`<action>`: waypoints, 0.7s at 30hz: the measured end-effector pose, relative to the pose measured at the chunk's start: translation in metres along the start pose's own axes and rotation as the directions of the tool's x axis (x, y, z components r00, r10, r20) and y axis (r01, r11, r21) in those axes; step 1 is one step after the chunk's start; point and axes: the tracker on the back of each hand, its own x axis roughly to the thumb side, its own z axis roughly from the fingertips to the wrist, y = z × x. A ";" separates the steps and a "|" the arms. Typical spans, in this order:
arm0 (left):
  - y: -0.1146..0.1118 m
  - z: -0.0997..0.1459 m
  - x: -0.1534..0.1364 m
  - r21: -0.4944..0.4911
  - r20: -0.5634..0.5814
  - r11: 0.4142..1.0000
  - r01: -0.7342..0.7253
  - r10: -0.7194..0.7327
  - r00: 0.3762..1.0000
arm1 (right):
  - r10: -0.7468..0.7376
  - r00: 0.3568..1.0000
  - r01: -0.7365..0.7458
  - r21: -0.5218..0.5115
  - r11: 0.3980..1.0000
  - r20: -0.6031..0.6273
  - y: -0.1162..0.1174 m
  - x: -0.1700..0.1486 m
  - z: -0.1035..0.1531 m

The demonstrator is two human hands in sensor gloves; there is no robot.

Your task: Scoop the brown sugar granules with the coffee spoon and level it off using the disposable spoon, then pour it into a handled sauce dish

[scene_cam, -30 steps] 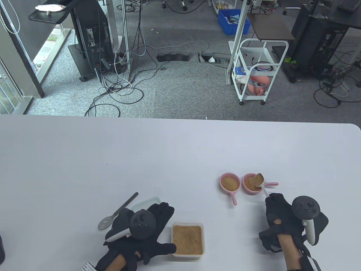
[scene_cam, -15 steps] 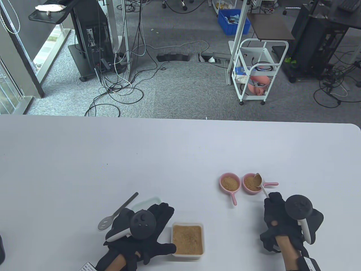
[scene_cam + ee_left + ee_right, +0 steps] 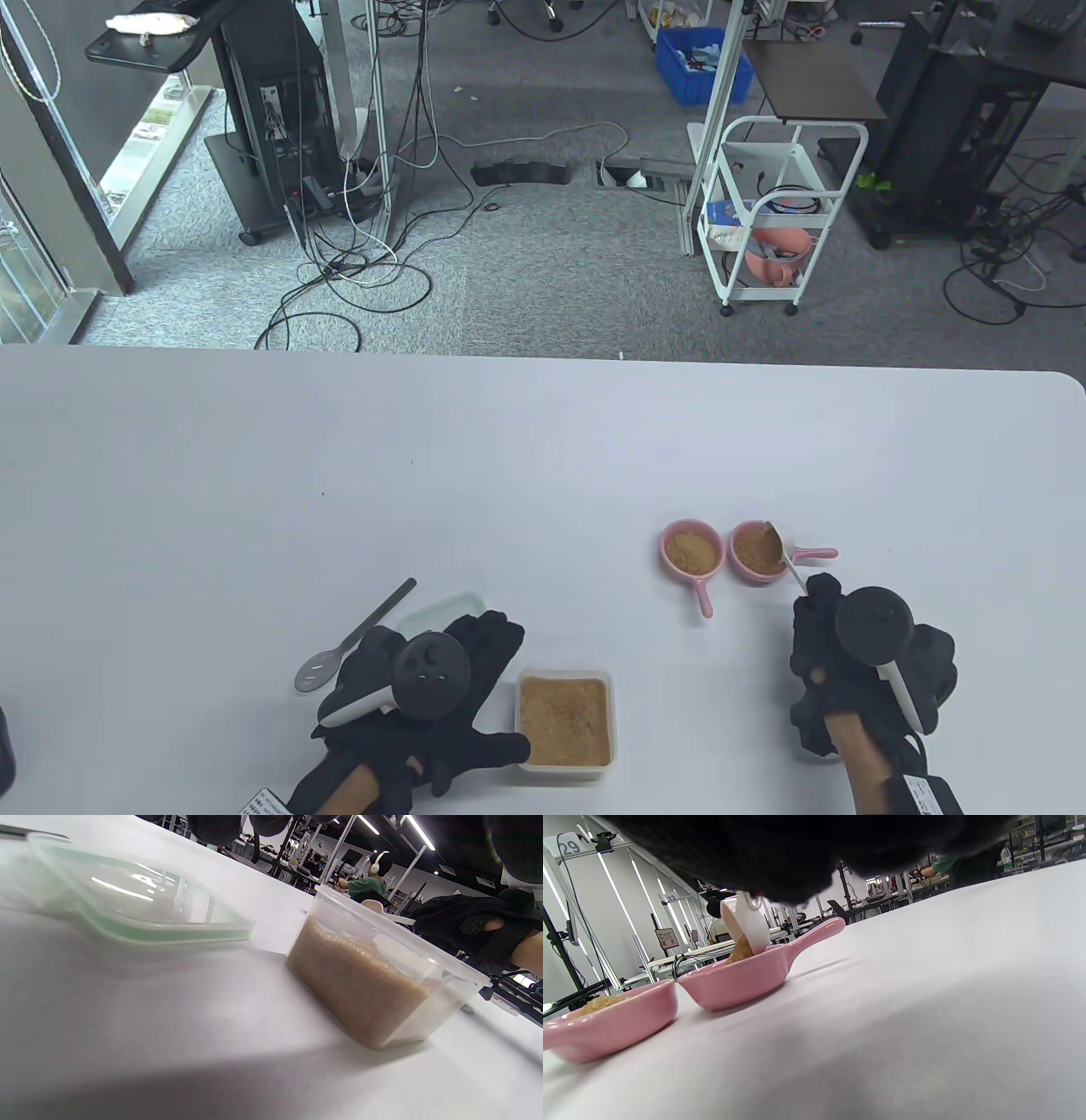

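In the table view, lots of bare white table (image 3: 526,450) is seen toward the far edge, while everything is crowded near the front. Two pink handled sauce dishes are counted: the left one (image 3: 691,549) and the right one (image 3: 758,553), both with brown sugar inside. The coffee spoon (image 3: 779,548) is pinched by the right hand (image 3: 848,671) and tipped over the right dish. The left hand (image 3: 433,688) is laid flat with straight fingers, nothing held, beside the one sugar container (image 3: 565,720); a grey disposable spoon (image 3: 352,637) and a lid (image 3: 437,613) lie just behind it. In the left wrist view, the container (image 3: 373,984) is seen close up (no readable label). In the right wrist view, a "29" tag (image 3: 569,846) and a "33" tag (image 3: 671,896) can be read in the background, and sugar is seen sliding from the spoon (image 3: 745,926) into the dish (image 3: 742,978).
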 end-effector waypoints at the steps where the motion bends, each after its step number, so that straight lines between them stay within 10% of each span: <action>1: 0.000 0.000 0.000 0.000 0.000 1.000 0.000 0.000 1.000 | 0.017 1.000 -0.017 -0.013 1.000 0.011 0.000 0.001 0.000; 21: -0.001 0.000 0.001 -0.012 -0.001 1.000 0.003 -0.003 1.000 | 0.175 0.980 -0.164 -0.107 0.981 0.099 -0.002 0.017 0.005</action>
